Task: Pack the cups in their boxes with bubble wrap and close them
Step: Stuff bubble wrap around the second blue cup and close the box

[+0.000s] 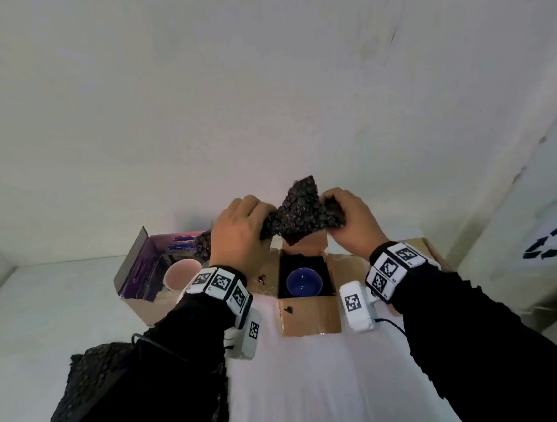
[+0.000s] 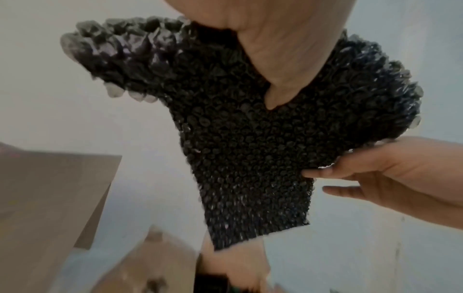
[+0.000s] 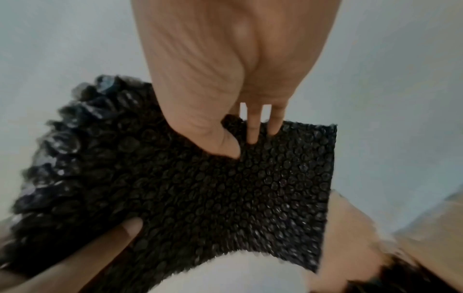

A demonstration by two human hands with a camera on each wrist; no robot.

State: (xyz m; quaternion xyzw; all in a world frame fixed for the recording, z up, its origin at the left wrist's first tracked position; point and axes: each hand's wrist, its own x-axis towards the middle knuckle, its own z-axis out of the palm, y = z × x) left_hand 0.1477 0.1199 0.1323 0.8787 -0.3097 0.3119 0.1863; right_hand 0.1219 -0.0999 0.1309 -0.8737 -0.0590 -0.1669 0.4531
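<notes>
Both hands hold one piece of black bubble wrap (image 1: 301,215) in the air above the open brown box (image 1: 310,315). My left hand (image 1: 238,227) grips its left end, and my right hand (image 1: 348,218) pinches its right end. In the left wrist view the bubble wrap (image 2: 250,148) hangs from my palm, with the right hand's fingers (image 2: 350,174) on its edge. In the right wrist view thumb and fingers (image 3: 251,134) pinch the bubble wrap (image 3: 213,198). A blue cup (image 1: 303,281) sits upright in the box, on dark lining. A pink cup (image 1: 181,274) stands in the purple-lined box (image 1: 141,273) at the left.
A large sheet of black bubble wrap (image 1: 94,388) lies on the white table (image 1: 303,393) under my left forearm. A cardboard box with a recycling sign (image 1: 552,240) stands at the right. A white wall rises close behind the boxes.
</notes>
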